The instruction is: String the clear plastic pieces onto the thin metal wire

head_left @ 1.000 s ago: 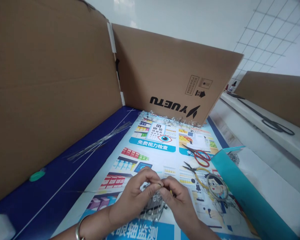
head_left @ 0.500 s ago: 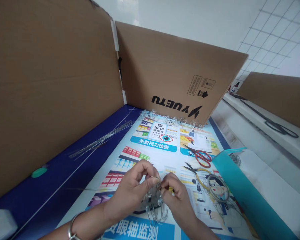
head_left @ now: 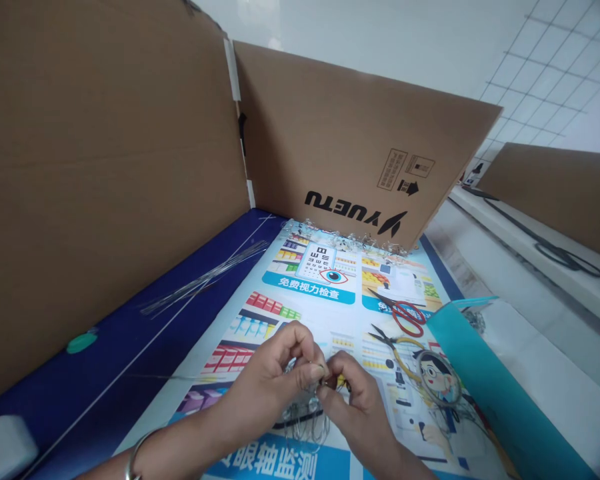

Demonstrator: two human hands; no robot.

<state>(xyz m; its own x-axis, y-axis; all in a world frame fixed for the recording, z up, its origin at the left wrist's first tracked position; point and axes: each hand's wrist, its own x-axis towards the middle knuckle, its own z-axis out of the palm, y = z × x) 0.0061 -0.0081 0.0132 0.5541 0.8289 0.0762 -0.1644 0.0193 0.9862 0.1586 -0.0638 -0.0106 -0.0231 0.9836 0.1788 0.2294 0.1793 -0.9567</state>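
My left hand (head_left: 273,380) and my right hand (head_left: 353,400) meet low in the middle, fingertips pinched together on a small wire-and-bead piece (head_left: 305,417) whose thin loops hang below them over a colourful printed poster (head_left: 310,293). A metal bangle (head_left: 135,460) sits on my left wrist. Both hands are closed in a pinch.
Cardboard panels (head_left: 105,167) wall the left and back. Thin wires (head_left: 205,280) and a green cap (head_left: 81,343) lie on the blue mat. Red scissors (head_left: 405,313), yellow-handled pliers (head_left: 395,343), a wire ring (head_left: 437,380) and a teal sheet (head_left: 485,387) lie right. Clear beads (head_left: 345,237) line the back panel.
The hands stay pinched together and have shifted only slightly; the wire loops now hang lower beneath the fingers. The view has drifted a little.
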